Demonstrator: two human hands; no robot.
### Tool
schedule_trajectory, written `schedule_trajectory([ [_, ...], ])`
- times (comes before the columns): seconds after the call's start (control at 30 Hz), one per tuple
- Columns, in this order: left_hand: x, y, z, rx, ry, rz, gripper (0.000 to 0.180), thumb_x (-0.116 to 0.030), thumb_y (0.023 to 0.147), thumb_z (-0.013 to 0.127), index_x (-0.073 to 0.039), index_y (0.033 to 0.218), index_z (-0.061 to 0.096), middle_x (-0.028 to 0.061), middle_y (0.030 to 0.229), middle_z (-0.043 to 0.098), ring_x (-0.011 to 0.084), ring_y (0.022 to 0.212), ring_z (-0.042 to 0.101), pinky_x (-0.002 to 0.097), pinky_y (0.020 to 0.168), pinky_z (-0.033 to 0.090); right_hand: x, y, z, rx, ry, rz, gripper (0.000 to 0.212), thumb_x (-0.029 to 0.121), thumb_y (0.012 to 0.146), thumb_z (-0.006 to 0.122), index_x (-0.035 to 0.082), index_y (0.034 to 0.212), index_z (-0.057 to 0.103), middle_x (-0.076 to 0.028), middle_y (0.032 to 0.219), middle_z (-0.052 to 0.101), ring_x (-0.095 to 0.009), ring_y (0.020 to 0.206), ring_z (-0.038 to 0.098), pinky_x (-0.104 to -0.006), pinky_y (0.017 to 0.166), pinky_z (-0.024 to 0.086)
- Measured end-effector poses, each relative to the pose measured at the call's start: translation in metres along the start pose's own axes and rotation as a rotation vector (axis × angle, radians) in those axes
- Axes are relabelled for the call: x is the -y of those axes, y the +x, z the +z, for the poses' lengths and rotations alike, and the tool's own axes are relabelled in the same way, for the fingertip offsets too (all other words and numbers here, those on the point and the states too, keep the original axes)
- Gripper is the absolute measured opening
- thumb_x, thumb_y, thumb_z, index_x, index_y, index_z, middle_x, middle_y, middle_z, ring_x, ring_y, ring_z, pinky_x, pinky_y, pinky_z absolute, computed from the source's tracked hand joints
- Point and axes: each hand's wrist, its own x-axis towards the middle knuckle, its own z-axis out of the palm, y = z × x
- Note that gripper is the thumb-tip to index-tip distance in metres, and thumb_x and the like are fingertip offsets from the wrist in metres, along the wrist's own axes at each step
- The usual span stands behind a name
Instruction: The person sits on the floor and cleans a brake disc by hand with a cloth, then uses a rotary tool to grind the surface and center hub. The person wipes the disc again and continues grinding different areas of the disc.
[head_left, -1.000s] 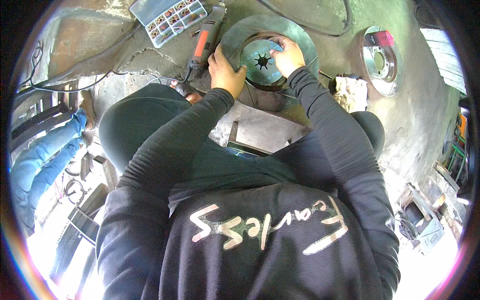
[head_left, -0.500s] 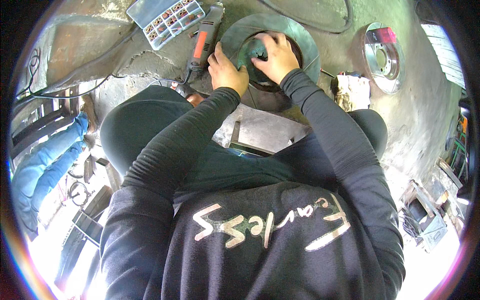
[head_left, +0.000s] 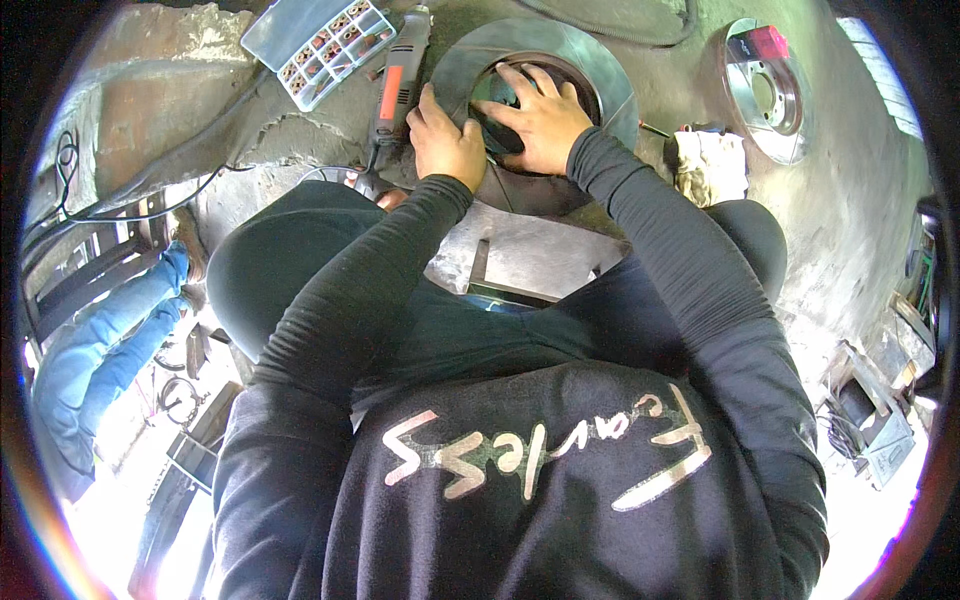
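Observation:
A large grey brake disc (head_left: 606, 72) lies flat at the top middle, with a raised hub ring and a dark, greenish middle. My left hand (head_left: 447, 146) grips its near left part, fingers along the outer edge and thumb toward the hub. Over the middle, my right hand (head_left: 545, 122) has its fingers spread, the tips reaching across the hub. It covers much of the greenish inside, so what lies beneath cannot be made out. Just left of the disc is a grey power tool (head_left: 390, 92) with an orange panel.
A clear-lidded box (head_left: 335, 50) of small copper-coloured parts sits at upper left. Another brake disc (head_left: 795, 105), with a pink-and-black packet (head_left: 757, 43) on it, stands right. Pale cloth gloves (head_left: 711, 163) lie near my right knee. Cables (head_left: 150, 215) run left, near a person's jeans-clad legs (head_left: 110, 350).
My right hand has gone from a bent-finger hold on the greenish middle to spread fingers across it. My left hand stays at the disc's edge. The whole view has shifted slightly.

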Motion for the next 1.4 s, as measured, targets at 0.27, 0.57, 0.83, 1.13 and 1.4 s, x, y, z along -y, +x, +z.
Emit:
schedule_trajectory([
  [0.27,-0.004,0.013,-0.002,-0.038,0.059,0.109,0.053,-0.015,0.089,0.058,0.000,0.137,0.039,0.0284,0.128,0.045,0.0456,0.116,0.050,0.0503,0.096,0.044,-0.001,0.003,-0.011,0.105,0.035,-0.015,0.082,0.041,0.058,0.081,0.030,0.135,0.055,-0.018,0.150,0.034,-0.043,0.137,0.031,-0.0636,0.095,0.041],
  [0.57,-0.002,0.012,0.001,-0.043,0.121,0.149,0.052,-0.013,0.089,0.057,-0.002,0.137,0.039,0.0243,0.128,0.046,0.0429,0.117,0.050,0.0489,0.095,0.045,-0.011,0.005,-0.004,0.055,0.092,-0.075,0.077,0.041,0.057,0.080,0.026,0.131,0.060,-0.021,0.146,0.037,-0.044,0.135,0.033,-0.0610,0.097,0.042],
  [0.83,0.001,0.013,0.002,-0.053,0.114,0.180,0.052,-0.012,0.089,0.057,-0.002,0.137,0.039,0.0244,0.128,0.045,0.0428,0.115,0.051,0.0490,0.094,0.045,-0.014,0.006,-0.003,-0.033,0.013,-0.127,0.073,0.048,0.059,0.077,0.026,0.127,0.063,-0.019,0.143,0.042,-0.040,0.131,0.038,-0.0567,0.096,0.042],
  [1.13,-0.002,0.013,0.000,-0.042,0.125,0.171,0.053,-0.013,0.089,0.057,-0.002,0.137,0.038,0.0247,0.128,0.045,0.0430,0.115,0.051,0.0493,0.094,0.046,-0.010,0.000,0.005,-0.086,-0.013,-0.094,0.073,0.050,0.062,0.075,0.024,0.128,0.063,-0.015,0.140,0.046,-0.040,0.129,0.039,-0.0573,0.093,0.042],
  [1.4,0.003,0.013,0.003,-0.063,0.121,0.203,0.053,-0.012,0.088,0.057,-0.001,0.136,0.039,0.0258,0.128,0.046,0.0433,0.116,0.051,0.0493,0.095,0.045,-0.009,-0.001,0.009,-0.135,-0.056,-0.102,0.074,0.051,0.063,0.074,0.023,0.130,0.061,-0.011,0.135,0.050,-0.036,0.128,0.040,-0.0574,0.088,0.043],
])
